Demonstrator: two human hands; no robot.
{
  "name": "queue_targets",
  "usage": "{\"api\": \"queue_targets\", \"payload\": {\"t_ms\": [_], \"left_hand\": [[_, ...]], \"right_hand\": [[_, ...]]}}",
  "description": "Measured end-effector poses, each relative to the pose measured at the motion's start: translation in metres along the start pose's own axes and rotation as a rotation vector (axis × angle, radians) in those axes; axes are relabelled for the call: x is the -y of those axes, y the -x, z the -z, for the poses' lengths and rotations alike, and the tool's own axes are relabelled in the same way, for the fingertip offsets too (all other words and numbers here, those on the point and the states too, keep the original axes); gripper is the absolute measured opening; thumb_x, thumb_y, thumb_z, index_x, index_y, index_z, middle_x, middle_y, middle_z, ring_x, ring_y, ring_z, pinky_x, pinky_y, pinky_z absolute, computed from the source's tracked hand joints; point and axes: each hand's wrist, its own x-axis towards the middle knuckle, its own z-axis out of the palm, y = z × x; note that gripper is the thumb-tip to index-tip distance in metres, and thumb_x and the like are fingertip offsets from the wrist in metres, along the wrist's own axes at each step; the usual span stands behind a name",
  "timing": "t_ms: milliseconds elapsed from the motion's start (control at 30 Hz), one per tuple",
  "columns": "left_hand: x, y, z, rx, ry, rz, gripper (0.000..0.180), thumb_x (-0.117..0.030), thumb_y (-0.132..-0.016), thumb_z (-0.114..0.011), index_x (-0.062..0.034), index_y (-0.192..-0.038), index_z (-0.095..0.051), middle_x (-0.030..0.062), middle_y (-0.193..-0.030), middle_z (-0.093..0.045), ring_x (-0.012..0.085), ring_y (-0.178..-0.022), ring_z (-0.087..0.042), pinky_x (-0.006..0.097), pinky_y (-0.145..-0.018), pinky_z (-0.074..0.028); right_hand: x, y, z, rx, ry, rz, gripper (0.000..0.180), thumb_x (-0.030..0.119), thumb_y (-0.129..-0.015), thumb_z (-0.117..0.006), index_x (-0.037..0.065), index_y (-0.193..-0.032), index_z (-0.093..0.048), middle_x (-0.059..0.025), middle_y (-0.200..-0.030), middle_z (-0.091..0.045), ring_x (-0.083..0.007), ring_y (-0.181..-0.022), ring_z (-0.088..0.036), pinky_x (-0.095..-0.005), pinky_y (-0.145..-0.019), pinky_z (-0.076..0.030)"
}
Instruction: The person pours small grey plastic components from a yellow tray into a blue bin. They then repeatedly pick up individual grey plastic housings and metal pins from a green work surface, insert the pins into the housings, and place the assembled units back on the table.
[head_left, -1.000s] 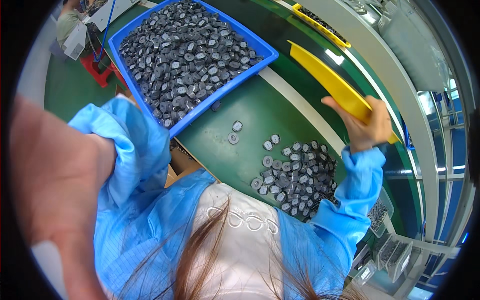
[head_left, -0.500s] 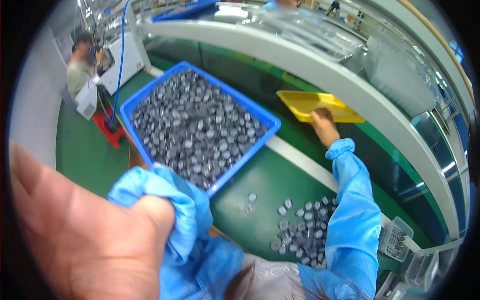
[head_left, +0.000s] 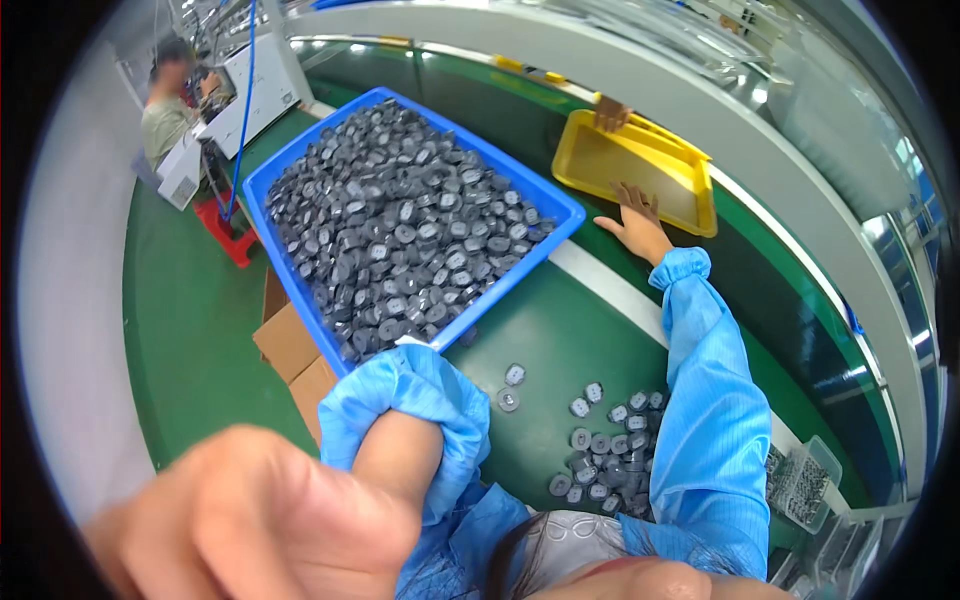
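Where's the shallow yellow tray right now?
In the head view, the yellow tray is at the upper right, with the person's right hand at its near edge and the large blue bin to its left.

glossy blue plastic bin [head_left: 510, 281], smooth yellow plastic tray [head_left: 600, 158], cloth sleeve [head_left: 710, 425] (faintly shiny)

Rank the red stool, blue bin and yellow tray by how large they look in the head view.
Largest to smallest, as they look:
1. Blue bin
2. Yellow tray
3. Red stool, partly hidden
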Motion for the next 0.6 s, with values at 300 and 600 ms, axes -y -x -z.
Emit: {"api": "queue_targets", "payload": {"t_ms": [300,600], "left_hand": [[-0.013,-0.007,-0.017,0.057,0.086,-0.003,0.064,-0.019,-0.089,-0.059,-0.0106,-0.151,-0.051,0.0127,-0.156,-0.048,0.0277,-0.139,-0.049,0.046,-0.112,-0.041],[-0.009,-0.026,-0.035,0.126,0.3,0.028,0.061,-0.008,-0.09,-0.058,-0.0105,-0.15,-0.052,0.01,-0.157,-0.048,0.0251,-0.141,-0.049,0.044,-0.114,-0.041]], "right_hand": [[0.102,0.091,0.212,0.431,-0.656,0.5,0.038,0.033,-0.102,-0.063,0.0,-0.12,-0.071,-0.017,-0.112,-0.075,-0.0318,-0.106,-0.071,-0.0411,-0.096,-0.054],[0.167,0.219,0.314,0.215,-1.057,1.005,0.039,0.03,-0.105,-0.055,-0.003,-0.12,-0.07,-0.0162,-0.118,-0.073,-0.0252,-0.111,-0.068,-0.0393,-0.102,-0.049]]}}
